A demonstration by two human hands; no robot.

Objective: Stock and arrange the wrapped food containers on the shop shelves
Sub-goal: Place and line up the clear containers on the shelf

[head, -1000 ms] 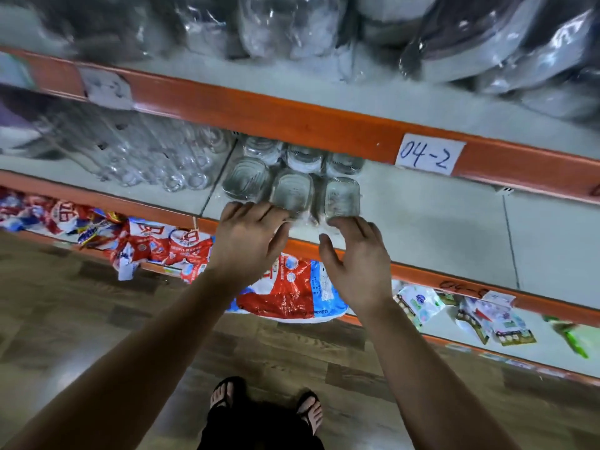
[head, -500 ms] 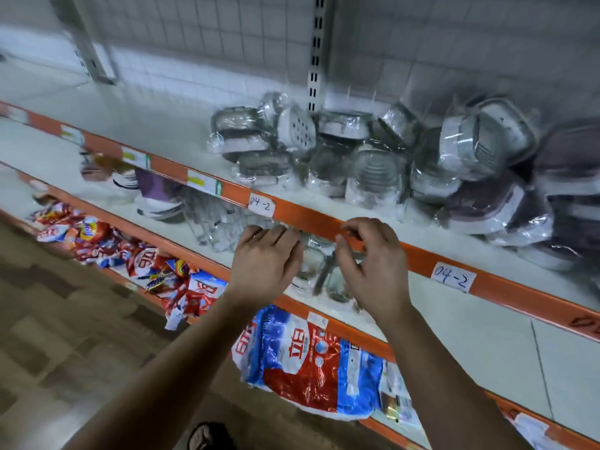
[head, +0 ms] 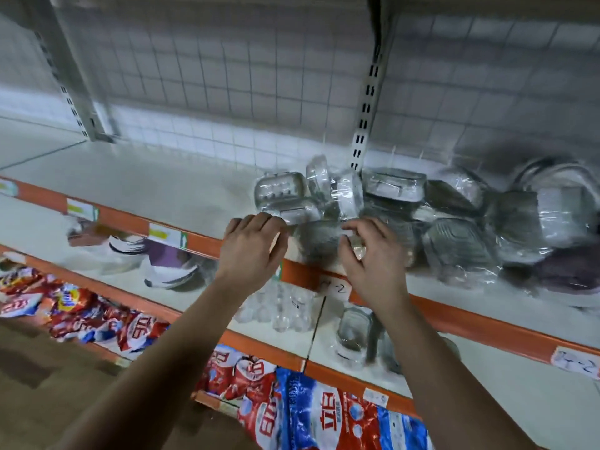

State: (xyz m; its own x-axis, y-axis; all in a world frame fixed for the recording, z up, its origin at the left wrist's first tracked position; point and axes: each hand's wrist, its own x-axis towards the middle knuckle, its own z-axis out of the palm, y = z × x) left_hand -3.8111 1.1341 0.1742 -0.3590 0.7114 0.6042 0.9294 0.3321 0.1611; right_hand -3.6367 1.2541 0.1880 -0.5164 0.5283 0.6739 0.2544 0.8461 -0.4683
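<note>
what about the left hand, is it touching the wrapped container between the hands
Cannot tell. Head view: fingertips of the left hand sit at the edge of the wrapped container, but motion blur hides any contact or gap.

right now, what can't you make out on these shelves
All in the head view:
- Left hand and right hand: whether either grips anything; the fingertips are blurred and hidden by the hands' backs.
- Pile: count unreadable through motion blur and wrap glare.
- Tag: partly behind the right hand.
- Purple container: cut off by the right edge.
- Lower containers: partly behind the right forearm.
</note>
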